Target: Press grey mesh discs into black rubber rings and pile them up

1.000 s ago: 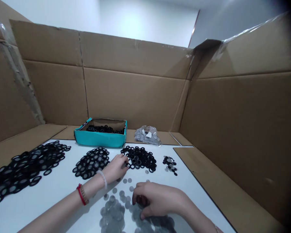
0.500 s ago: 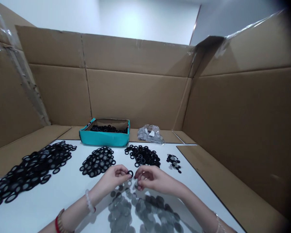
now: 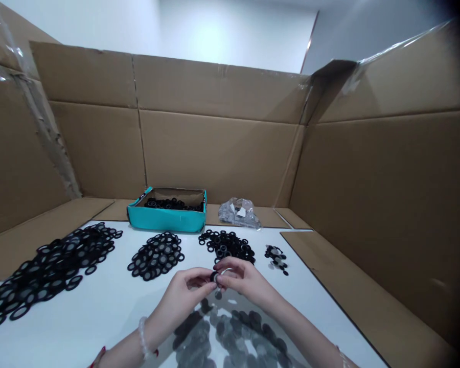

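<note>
I have the black ring (image 3: 214, 276) pinched in left hand (image 3: 179, 294) fingertips, well in from the worktop's (image 3: 111, 301) far edge. Right hand (image 3: 250, 282) meets its right side, fingers curled; can't tell whether they grip.

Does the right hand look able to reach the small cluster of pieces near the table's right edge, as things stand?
Probably yes: I see nothing standing between the right hand and the small cluster. That hand is, however, occupied at a black ring together with the left hand.
</note>
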`<action>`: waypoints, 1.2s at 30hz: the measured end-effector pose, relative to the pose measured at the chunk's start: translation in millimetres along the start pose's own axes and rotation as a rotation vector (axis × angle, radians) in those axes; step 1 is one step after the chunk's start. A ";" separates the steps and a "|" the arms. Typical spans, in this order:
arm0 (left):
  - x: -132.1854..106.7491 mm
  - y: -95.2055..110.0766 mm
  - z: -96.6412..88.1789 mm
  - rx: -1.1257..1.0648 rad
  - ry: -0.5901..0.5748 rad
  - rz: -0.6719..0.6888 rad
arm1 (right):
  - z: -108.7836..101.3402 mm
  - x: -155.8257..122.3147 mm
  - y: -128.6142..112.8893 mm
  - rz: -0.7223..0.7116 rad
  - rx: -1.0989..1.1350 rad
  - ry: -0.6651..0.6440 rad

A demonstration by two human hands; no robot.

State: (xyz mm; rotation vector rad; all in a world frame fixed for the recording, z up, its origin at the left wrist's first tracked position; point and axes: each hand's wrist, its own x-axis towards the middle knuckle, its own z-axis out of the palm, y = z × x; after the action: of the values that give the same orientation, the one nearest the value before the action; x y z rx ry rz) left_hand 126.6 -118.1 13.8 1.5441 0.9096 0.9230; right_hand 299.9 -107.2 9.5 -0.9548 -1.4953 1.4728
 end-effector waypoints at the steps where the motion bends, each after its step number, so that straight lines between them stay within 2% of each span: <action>1: -0.8 0.4 0.6 0.006 0.008 0.005 | 0.2 -0.1 0.4 0.004 0.011 0.003; 8: -3.5 -1.3 -0.8 0.202 0.126 0.105 | 6.7 -2.9 3.8 0.007 0.049 0.009; 14: -3.2 -9.5 3.5 0.054 0.188 0.043 | 12.8 -4.5 8.6 -0.030 0.054 0.124; 18: -3.4 -14.8 6.1 -0.024 0.241 0.053 | 17.6 -6.5 8.9 -0.004 0.089 0.142; 22: -6.8 -12.0 5.5 0.142 0.239 0.136 | 17.9 -8.8 7.8 -0.042 0.021 0.140; 26: -8.3 -4.3 4.4 0.270 0.233 0.179 | 16.5 -11.5 9.2 -0.137 -0.068 0.142; 31: -5.5 1.3 4.9 0.097 0.237 0.080 | 16.6 -14.8 8.0 -0.259 -0.211 0.162; 36: -5.6 1.9 5.8 -0.139 0.226 -0.015 | 17.3 -15.0 5.2 -0.213 -0.177 0.131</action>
State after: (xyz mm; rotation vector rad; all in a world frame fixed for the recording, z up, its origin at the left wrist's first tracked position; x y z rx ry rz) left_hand 129.7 -125.8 14.4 1.3315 0.9929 1.1422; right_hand 289.6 -127.5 3.9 -0.9441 -1.5965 1.1201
